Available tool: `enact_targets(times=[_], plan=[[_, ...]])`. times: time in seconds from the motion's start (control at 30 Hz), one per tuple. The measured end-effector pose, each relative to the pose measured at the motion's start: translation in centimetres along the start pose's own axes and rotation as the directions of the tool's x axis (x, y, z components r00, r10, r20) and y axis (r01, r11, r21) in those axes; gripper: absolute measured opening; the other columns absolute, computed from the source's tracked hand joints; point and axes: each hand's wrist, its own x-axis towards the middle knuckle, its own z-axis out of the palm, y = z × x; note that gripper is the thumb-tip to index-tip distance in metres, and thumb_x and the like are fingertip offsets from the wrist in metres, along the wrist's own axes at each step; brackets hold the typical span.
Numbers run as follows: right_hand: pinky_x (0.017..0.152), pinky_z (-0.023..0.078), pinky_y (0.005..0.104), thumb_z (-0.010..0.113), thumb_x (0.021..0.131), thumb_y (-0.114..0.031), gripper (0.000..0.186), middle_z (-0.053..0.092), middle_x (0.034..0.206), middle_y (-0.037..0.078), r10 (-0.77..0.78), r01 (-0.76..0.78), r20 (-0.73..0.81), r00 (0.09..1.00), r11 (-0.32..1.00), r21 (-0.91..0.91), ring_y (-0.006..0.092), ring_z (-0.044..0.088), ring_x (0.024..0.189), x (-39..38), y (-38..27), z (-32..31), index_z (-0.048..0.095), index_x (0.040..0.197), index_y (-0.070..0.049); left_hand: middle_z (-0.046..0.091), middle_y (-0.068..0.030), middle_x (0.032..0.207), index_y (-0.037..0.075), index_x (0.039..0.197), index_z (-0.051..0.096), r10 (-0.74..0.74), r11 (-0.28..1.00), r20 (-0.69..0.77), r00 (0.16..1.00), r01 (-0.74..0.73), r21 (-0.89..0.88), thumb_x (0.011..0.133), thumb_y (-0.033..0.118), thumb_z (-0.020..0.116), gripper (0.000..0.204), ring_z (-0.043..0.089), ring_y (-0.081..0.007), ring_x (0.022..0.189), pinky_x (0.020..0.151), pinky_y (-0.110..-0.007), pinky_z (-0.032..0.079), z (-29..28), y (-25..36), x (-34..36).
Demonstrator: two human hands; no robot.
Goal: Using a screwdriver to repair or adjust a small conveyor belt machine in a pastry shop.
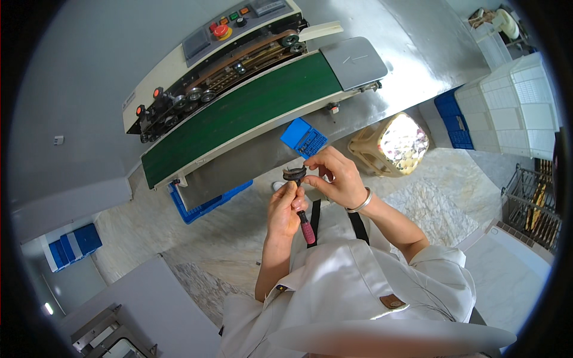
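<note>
My left hand [285, 209] grips a small tool with a red handle [307, 229] that sticks out below my fist. My right hand [335, 174] holds a small black ring-shaped part [294, 173] against the tool's tip, in front of my chest. Just above my hands a small open blue case [304, 138] with rows of tiny pieces lies at the near edge of the steel table. Behind it stands a band-sealing machine with a green conveyor belt [239, 113] and a red button [220, 29].
A steel table [406, 53] carries the machine. A blue crate [206, 206] sits under it on the marble floor. A beige bin [394, 146] with shiny contents stands to the right, white and blue crates [507, 101] beyond it. A grey cabinet [149, 298] is at lower left.
</note>
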Motion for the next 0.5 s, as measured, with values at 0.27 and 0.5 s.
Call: enact_targets(times=[0.27,0.5], plan=[[0.053,0.045,0.026,0.073,0.073,-0.008,0.025,0.056,0.083,0.004,-0.015,0.015,-0.011,1.0,1.0,0.025,0.0151,0.054,0.062,-0.12,-0.16,0.01,0.062,0.095,-0.006,0.056,-0.0009,0.074,0.004,0.094,0.059,0.007,1.0,-0.01,1.0,-0.007,0.015,0.094,0.022,0.055,0.018,0.04,-0.0036,0.055,0.05,-0.019,0.032,0.36,0.03,-0.17],[0.053,0.045,0.0259,0.073,0.073,-0.008,0.025,0.057,0.083,0.004,-0.002,0.002,-0.001,1.0,1.0,0.016,0.015,0.054,0.062,-0.25,-0.17,0.12,0.062,0.095,-0.006,0.054,-0.0001,0.073,0.004,0.093,0.059,0.015,0.999,-0.014,1.0,-0.015,0.039,0.093,0.022,0.056,0.019,0.039,-0.0036,0.055,0.05,-0.019,0.032,0.5,0.1,-0.35]])
